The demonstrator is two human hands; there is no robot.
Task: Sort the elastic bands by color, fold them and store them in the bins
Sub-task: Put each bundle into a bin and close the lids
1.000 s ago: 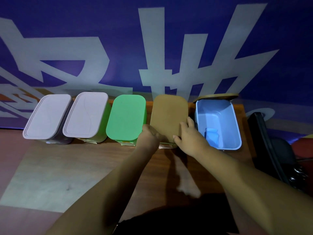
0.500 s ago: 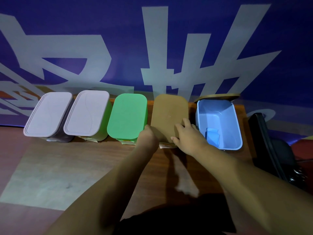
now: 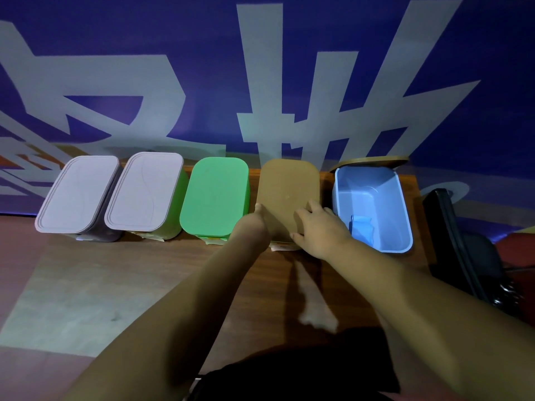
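Left hand (image 3: 254,224): at the near-left corner of the tan lid (image 3: 288,186), thumb up on top. The fingers drop out of sight down the side, so how tight the hold is, I cannot tell.
Right hand (image 3: 318,230): flat on the near-right part of that lid, fingers spread and nearly straight, thumb along the near edge. It presses and grasps nothing.
Tan lid: sits on its bin, fourth in the row.
Blue bin (image 3: 402,215): just right of the tan one, open.
Band (image 3: 360,227): blue, folded, lying inside the blue bin at its near end.
Green lid (image 3: 215,195): closed, just left of the left hand.
Lilac lids (image 3: 78,192): two, closed, at the left end of the row.
Table (image 3: 115,285): wooden, carrying all five bins along its far edge.
Bag (image 3: 469,256): black, off the table's right end.
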